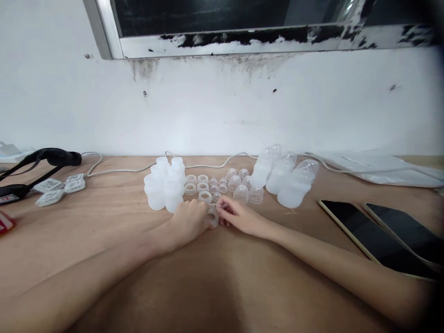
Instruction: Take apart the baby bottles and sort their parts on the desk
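Close to the table's front, my left hand (pixel 192 217) is closed on a translucent bottle collar ring (pixel 212 217), which is tilted with its hole partly in sight. My right hand (pixel 241 217) pinches at the ring's right side, its fingertips together; whether a nipple sits inside the ring is unclear. Just beyond the hands lie several loose collar rings (pixel 202 187), several clear bottle nipples (pixel 222 188) and several clear dome caps (pixel 241 193). White bottle bodies (pixel 164 185) stand open-topped on the left. Capped bottles (pixel 294 187) stand on the right.
Two dark flat devices (pixel 376 236) lie at right. A white cable (pixel 222 165) runs along the wall behind the bottles. Black straps (pixel 52 159) and white labelled packets (pixel 50 198) lie at left, a red item (pixel 5 223) nearer. A plastic bag (pixel 374 169) lies back right.
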A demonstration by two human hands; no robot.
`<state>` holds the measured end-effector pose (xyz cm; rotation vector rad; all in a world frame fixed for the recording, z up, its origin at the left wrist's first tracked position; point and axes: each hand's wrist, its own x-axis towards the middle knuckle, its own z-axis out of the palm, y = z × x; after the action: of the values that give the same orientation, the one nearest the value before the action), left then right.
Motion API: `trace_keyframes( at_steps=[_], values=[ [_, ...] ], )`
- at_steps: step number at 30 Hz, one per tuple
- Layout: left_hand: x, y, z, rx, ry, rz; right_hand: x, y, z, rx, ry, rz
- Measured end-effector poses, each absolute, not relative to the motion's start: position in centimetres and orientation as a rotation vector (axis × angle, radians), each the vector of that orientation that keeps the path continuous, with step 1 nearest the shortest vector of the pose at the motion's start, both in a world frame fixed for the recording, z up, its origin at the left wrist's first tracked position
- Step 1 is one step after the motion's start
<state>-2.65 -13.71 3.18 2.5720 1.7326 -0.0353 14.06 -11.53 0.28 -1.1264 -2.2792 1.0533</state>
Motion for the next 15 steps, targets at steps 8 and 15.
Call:
trace_keyframes(
  at_steps=[8,15],
  values=[
    [-4.5,-14.5,2.5,2.788,1.791,-0.106,16.8,-11.3,1.6,-1.591,-2.617,0.081],
    [-4.0,-13.0,2.0,2.868,1.794,-0.21,15.2,-10.2,0.5,-1.814,-2.556,-0.165]
  ],
)
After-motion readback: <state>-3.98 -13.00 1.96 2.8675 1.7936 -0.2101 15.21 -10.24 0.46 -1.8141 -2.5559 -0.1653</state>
